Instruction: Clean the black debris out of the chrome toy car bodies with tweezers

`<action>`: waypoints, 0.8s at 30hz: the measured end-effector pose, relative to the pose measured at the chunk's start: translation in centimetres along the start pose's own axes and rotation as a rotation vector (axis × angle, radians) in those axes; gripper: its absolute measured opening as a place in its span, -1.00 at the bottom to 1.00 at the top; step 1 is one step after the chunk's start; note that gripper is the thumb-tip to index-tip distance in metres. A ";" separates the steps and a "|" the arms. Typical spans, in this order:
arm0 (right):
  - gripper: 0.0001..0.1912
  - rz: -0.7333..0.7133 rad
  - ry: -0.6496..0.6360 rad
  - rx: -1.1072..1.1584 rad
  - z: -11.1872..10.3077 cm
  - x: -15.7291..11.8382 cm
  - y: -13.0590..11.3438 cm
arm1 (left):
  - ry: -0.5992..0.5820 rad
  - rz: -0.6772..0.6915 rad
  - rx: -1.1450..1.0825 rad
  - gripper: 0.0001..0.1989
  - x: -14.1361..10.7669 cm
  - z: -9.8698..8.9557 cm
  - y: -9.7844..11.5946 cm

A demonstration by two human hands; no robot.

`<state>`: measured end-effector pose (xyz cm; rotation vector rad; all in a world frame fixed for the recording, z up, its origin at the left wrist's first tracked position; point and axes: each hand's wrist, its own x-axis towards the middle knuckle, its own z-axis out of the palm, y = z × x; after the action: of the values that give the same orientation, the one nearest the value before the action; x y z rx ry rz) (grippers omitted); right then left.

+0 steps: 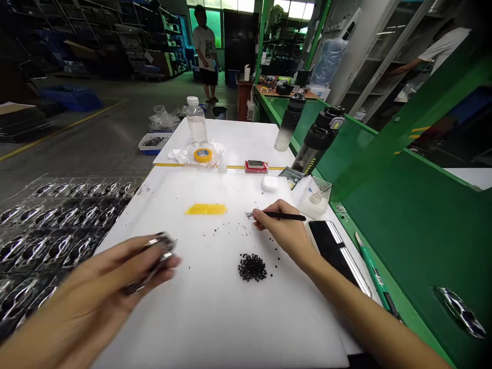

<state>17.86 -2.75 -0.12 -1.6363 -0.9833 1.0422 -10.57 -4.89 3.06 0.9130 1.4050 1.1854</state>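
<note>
My left hand [126,277], smeared by motion, grips a small chrome-and-black part [163,243] above the left side of the white work mat [215,323]. My right hand [279,225] is closed around a slim black pen-like tool [290,216]; its working tip is hidden by the fingers. Those fingertips are beside a little heap of tiny silvery pieces [249,216], with more specks scattered nearby. A pile of small black pellet-like pieces [252,268] lies on the mat, nearer me than the right hand. Beyond the hands lies a yellow tape strip [206,209].
Clear trays of chrome-and-black parts [57,246] stand at left. Along the right are a phone [334,248], a green utility knife [376,277], a clear box [315,197] and dark bottles [317,138]. A tape roll [202,155] lies farther back. A person [205,48] stands in the background.
</note>
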 end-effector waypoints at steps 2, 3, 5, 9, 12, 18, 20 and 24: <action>-0.76 -0.003 0.031 0.005 0.1 0.5 1.0 | -0.206 -0.157 -0.058 -0.61 0.7 4.2 1.0; -0.75 -0.003 0.041 0.010 0.0 0.6 1.4 | -0.256 -0.167 -0.101 -0.66 0.9 6.4 1.4; -0.75 0.001 0.054 0.015 -0.2 0.5 1.8 | -0.334 -0.212 -0.149 -0.78 1.2 10.1 2.0; -0.74 0.019 0.067 0.015 -0.3 0.1 1.7 | -0.360 -0.223 -0.161 -0.77 2.1 13.2 1.1; -0.70 0.050 0.085 0.008 -0.2 -0.2 1.6 | -0.333 -0.211 -0.157 -0.55 2.9 12.5 -0.6; -0.65 0.060 0.118 -0.010 -0.1 -0.2 1.7 | -0.330 -0.219 -0.133 -0.61 3.6 11.1 -2.3; -0.64 0.054 0.113 -0.025 -0.1 -0.2 1.6 | -0.341 -0.212 -0.120 -0.72 3.7 11.2 -2.2; -0.65 0.075 0.107 -0.039 -0.1 0.0 1.3 | -0.350 -0.200 -0.094 -0.80 3.6 11.5 -2.0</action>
<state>18.12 -3.05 -1.35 -1.7537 -0.8822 0.9795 0.23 0.20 0.58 0.8458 1.1197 0.8847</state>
